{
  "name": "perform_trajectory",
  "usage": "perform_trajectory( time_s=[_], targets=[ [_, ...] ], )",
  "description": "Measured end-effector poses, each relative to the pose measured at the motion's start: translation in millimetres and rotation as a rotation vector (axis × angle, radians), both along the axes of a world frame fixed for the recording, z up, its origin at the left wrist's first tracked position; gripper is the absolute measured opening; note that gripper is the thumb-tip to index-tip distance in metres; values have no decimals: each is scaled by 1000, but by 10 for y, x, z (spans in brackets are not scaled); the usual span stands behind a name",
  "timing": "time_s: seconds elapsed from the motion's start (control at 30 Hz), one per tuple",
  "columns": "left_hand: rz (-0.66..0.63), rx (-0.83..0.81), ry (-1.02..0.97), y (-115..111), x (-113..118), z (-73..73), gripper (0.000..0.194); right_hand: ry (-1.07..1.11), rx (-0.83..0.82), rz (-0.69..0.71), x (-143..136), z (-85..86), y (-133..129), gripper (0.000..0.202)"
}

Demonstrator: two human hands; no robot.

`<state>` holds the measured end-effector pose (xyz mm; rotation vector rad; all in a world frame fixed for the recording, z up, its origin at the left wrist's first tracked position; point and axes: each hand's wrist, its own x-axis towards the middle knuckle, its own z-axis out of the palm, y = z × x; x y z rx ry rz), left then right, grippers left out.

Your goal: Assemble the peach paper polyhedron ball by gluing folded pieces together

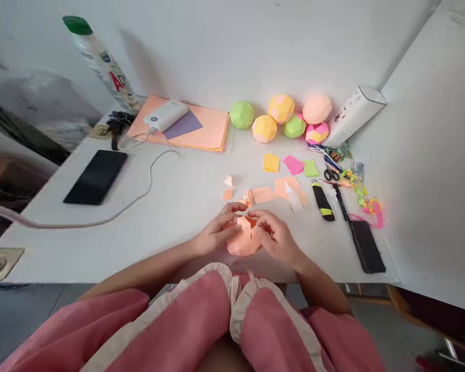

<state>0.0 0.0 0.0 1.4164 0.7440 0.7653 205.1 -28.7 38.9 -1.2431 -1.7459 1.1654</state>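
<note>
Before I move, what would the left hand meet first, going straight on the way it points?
Past the peach paper ball in its grasp, the left hand would likely meet the right hand first; any gap in depth is unclear.

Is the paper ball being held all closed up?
No, the peach paper ball between the left hand and right hand is open near the top.

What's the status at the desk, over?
Left hand and right hand both on peach paper ball. Ball gapped near top. Peach paper pieces just beyond, not blocking.

Left hand (214, 232), right hand (279, 236), both holding peach paper ball (242, 244), scissors (331, 175)
</note>
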Motion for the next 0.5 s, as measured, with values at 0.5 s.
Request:
perform_trajectory(
  time_s=[0.5],
  targets=[
    [-1,-29,-64,5,-7,-96,32,-9,-76,5,-6,57,-9,10]
  ],
)
